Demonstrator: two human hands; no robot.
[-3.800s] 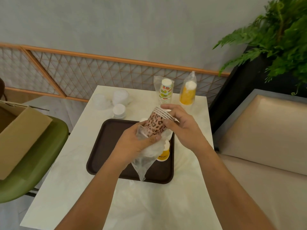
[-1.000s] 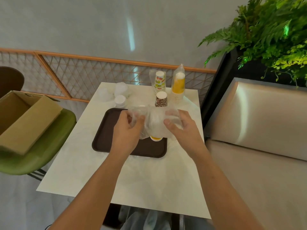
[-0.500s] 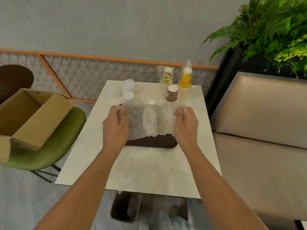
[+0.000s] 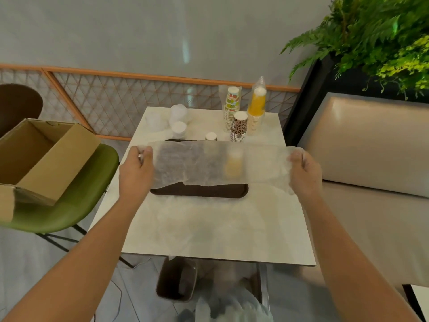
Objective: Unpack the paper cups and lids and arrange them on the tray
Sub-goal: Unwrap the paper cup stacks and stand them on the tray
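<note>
At 9 o'clock of the table, a cardboard box sits on a green chair. The left hand pinches one end of the empty plastic sleeve, and the right hand curls round the other. The sleeve is stretched above the brown tray. A yellow cup shows through the film. The leopard-print cup stack stands at 1 o'clock, seemingly beyond the tray. Best to bunch the sleeve into one hand, lifted clear of the cup, then drop it in the bin at 6 o'clock.
</note>
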